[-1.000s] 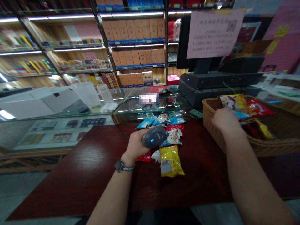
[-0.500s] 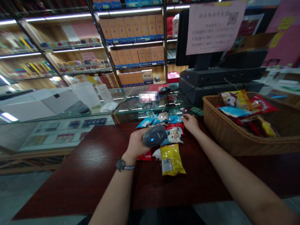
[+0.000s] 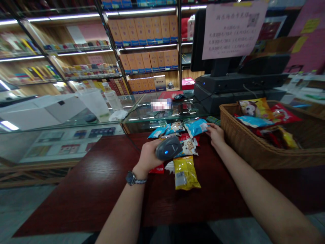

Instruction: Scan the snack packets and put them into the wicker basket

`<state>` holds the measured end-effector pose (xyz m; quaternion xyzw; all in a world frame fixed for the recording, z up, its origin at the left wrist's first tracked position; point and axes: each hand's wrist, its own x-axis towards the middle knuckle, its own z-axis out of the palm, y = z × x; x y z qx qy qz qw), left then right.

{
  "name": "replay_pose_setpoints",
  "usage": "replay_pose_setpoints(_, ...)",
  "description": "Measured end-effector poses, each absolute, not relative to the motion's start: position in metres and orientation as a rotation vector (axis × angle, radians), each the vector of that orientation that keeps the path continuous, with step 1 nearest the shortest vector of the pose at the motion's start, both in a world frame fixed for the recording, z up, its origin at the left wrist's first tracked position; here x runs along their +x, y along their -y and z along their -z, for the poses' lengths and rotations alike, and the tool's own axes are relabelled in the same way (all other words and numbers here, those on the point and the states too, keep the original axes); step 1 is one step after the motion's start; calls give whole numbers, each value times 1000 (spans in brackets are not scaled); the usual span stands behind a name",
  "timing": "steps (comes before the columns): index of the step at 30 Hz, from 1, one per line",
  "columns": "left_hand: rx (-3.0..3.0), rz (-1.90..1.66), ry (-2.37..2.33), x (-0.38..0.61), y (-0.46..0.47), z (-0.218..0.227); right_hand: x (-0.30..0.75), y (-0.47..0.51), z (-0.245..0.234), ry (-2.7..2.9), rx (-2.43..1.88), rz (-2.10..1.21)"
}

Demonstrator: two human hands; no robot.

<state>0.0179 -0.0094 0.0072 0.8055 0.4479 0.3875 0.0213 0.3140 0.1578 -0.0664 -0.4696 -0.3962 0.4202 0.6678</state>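
My left hand [image 3: 148, 157] is wrapped round a grey barcode scanner [image 3: 169, 149] with a blue light, held over a pile of snack packets on the dark red counter [image 3: 88, 189]. A yellow packet [image 3: 185, 172] lies nearest me, and red and blue packets sit behind it. My right hand [image 3: 216, 134] pinches the edge of a blue snack packet [image 3: 196, 127], lifted at the far side of the pile, just left of a wicker basket [image 3: 243, 142].
The wicker basket holds several more snack packets. Behind it stands a black till with a screen [image 3: 228, 81] and a paper notice. A glass display case [image 3: 76, 128] runs along the far side of the counter, with lit shelves of boxes behind.
My right hand left the basket, reached to the pile on the counter and now lifts a blue packet by its edge. My left hand with the scanner has stayed put.
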Motion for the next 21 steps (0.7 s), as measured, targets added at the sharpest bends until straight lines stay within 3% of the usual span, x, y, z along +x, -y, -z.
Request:
replay_pose_setpoints(4,2502,-1203,-1375,20,10,-9,310,-152,59,896,-949,-894)
replay_pose_setpoints(16,2518,-1155,-1383,21,11,-6,280,-117,57,1770,-1020,-558)
replay_pose_setpoints(21,2528,-1135,-1375,21,11,-7,277,-118,58,1784,-975,-705)
